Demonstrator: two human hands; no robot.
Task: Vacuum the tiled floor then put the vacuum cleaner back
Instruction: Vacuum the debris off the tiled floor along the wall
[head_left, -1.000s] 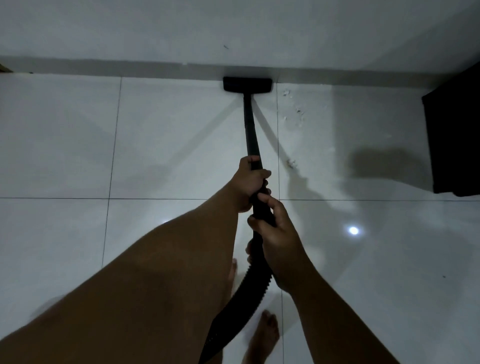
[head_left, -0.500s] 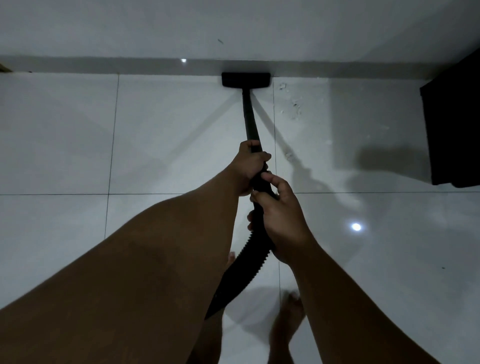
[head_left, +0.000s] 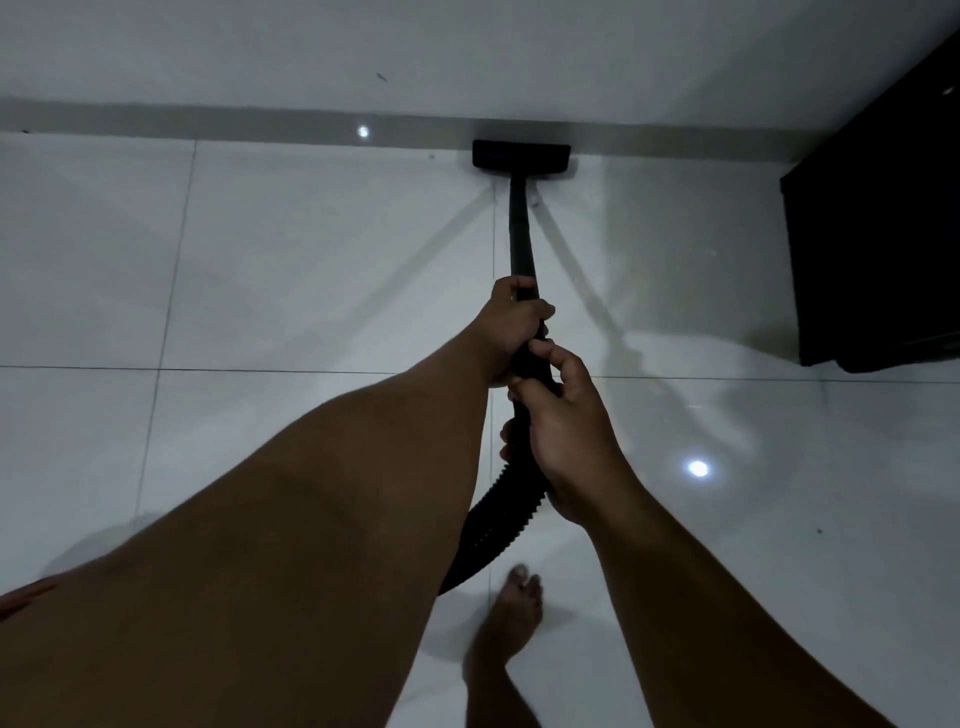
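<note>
Left hand (head_left: 511, 332) is wrapped around the black wand (head_left: 521, 234), the higher grip of the two, fingers curled over the tube. Right hand (head_left: 566, 431) grips just behind it, touching or nearly touching the left, where the rigid tube meets the ribbed hose (head_left: 493, 525); thumb and fingers close around it. Both hands hold the wand, neither is free.

Floor head (head_left: 521, 157) sits flat on the tiled floor (head_left: 311, 270), pressed up against the grey skirting (head_left: 208, 122) at the foot of the wall, straight ahead of the hands. Wand's long axis runs from the hands directly away to the wall, nearly parallel to the vertical grout line just left of it. Head's wide edge lies along the skirting.

Hose curves down and back from the right hand, passing behind the left forearm, out of sight lower left. The vacuum body isn't in frame, so I can't tell where it is.

Dark cabinet (head_left: 878, 223) stands at the right, well apart from the head. One bare foot (head_left: 511, 618) is on the tile below the hands.

My read: mid-vacuuming, at full reach of a forward stroke. Head can't go further, so the next move is likely a pull back along the wand's axis, or a sideways shift along the skirting. Left hand steers, right hand carries the hose end. Putting the vacuum back isn't started yet.
</note>
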